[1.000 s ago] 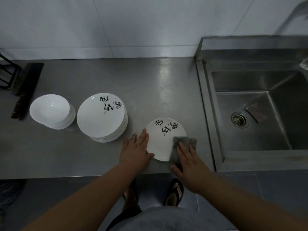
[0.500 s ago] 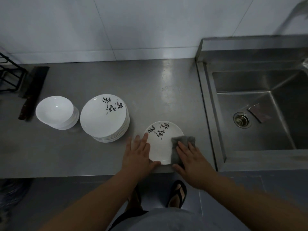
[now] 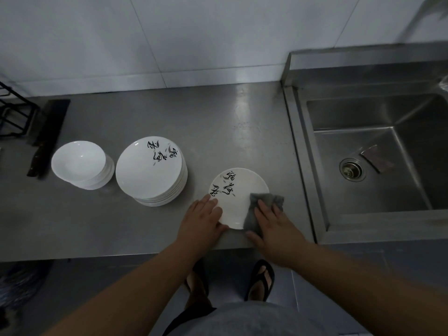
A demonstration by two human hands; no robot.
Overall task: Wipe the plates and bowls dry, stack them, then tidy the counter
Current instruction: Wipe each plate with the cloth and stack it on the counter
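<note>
Far left: black wire rack (image 3: 13, 115), cut off by the frame edge. Just beside it, dark knife (image 3: 46, 139) lying flat on the grey steel surface (image 3: 218, 127), handle toward the near edge. Next right: stack of plain white bowls (image 3: 80, 163), upright, nested. Close beside, not touching as far as can be told: stack of white plates (image 3: 149, 169), black brush marks on the top one. Further right, apart from the stack and near the front edge of the surface: single plate (image 3: 234, 209), same brush marks, lying flat, right way up. Left hand (image 3: 200, 224) flat on the plate's left rim, fingers straight and together, thumb along the near rim. Grey cloth (image 3: 251, 217) draped over the plate's right rim and partly onto the surface. Right hand (image 3: 276, 232) flat on the cloth, fingers extended, pressing it down, gripping nothing. Far right: steel sink (image 3: 305, 151), round drain (image 3: 351, 169) in the basin floor, small flat scrap (image 3: 374, 157) just beside the drain.
</note>
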